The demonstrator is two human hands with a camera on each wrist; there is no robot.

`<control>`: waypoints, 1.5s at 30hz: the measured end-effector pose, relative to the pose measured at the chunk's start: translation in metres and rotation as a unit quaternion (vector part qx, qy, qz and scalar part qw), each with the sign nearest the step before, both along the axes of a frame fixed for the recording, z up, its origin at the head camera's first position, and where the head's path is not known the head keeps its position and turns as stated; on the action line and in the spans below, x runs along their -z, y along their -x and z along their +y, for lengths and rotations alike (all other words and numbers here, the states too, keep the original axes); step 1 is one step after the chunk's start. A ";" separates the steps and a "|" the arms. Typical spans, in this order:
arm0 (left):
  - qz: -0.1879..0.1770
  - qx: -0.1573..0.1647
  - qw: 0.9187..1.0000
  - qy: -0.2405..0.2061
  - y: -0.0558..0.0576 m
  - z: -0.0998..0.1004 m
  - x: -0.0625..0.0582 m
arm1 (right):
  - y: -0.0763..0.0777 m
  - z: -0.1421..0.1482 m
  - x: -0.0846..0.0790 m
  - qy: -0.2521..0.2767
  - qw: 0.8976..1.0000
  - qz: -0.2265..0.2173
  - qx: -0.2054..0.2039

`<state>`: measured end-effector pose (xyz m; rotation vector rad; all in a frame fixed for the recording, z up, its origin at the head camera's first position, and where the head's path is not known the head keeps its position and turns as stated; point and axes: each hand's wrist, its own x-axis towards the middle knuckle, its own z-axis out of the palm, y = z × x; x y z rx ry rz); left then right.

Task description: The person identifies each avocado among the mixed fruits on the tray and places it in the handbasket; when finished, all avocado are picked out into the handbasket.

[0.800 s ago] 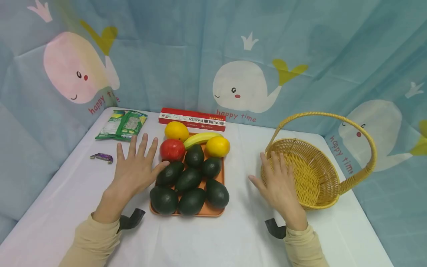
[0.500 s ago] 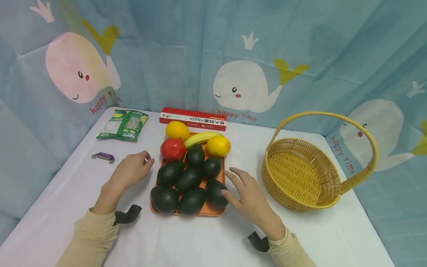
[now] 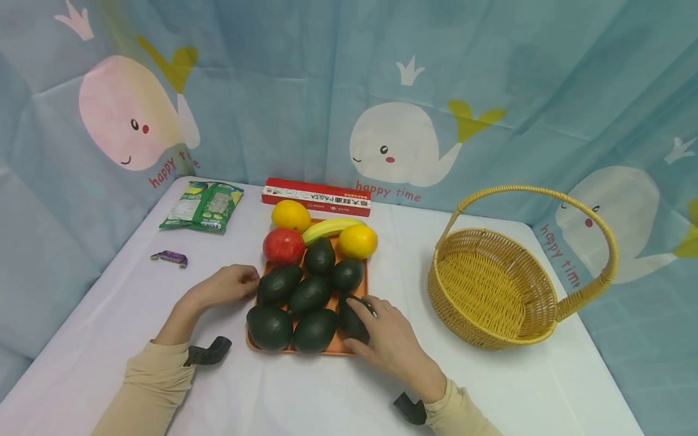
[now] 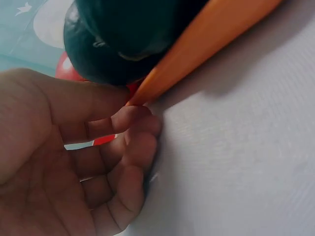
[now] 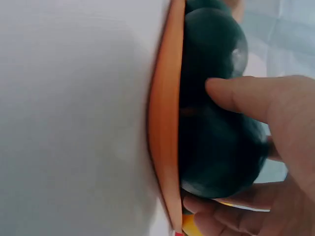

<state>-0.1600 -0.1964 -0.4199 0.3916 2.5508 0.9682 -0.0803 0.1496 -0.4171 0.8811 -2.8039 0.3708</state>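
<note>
Whale-printed curtains [image 3: 305,133] back the white table [image 3: 305,399]. At far left, a green packet [image 3: 203,206] lies beyond a small purple wrapper [image 3: 170,258]. The left hand [image 3: 231,284] has come to the orange tray [image 4: 197,49], thumb and forefinger pinching its left rim, seemingly steadying it. The right hand [image 3: 389,336] has reached the avocado [image 5: 224,152] at the tray's near right corner, thumb and fingers curled around it; it now looks secured. Farther right stands a wicker basket [image 3: 480,293].

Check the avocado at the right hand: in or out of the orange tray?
In: the right wrist view shows the avocado behind the wall of the orange tray, the right hand gripping it.
</note>
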 end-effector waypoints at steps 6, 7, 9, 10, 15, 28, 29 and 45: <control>0.008 -0.004 1.000 -0.001 0.000 0.001 0.005 | 0.001 0.005 -0.007 0.039 0.999 -0.023 0.030; 0.008 -0.005 1.000 -0.001 0.000 0.001 0.005 | 0.002 0.008 -0.012 0.053 0.998 -0.023 0.037; 0.007 -0.004 1.000 -0.004 -0.001 0.001 0.006 | 0.004 0.019 -0.025 0.083 0.995 -0.018 0.056; 0.003 -0.005 1.000 -0.005 -0.001 0.001 0.006 | 0.005 0.027 -0.032 0.096 0.993 -0.013 0.069; -0.006 -0.008 1.000 -0.010 -0.001 0.002 0.006 | 0.015 0.079 -0.060 0.149 0.980 0.004 0.132; 0.013 0.000 1.000 -0.002 0.000 -0.003 0.007 | 0.033 0.180 -0.057 0.050 0.967 -0.134 0.209; 0.011 0.001 1.000 -0.002 0.000 -0.002 0.006 | 0.033 0.182 -0.054 0.047 0.967 -0.149 0.202; 0.002 -0.003 1.000 -0.013 -0.001 0.003 0.003 | 0.037 0.187 -0.045 0.044 0.969 -0.202 0.138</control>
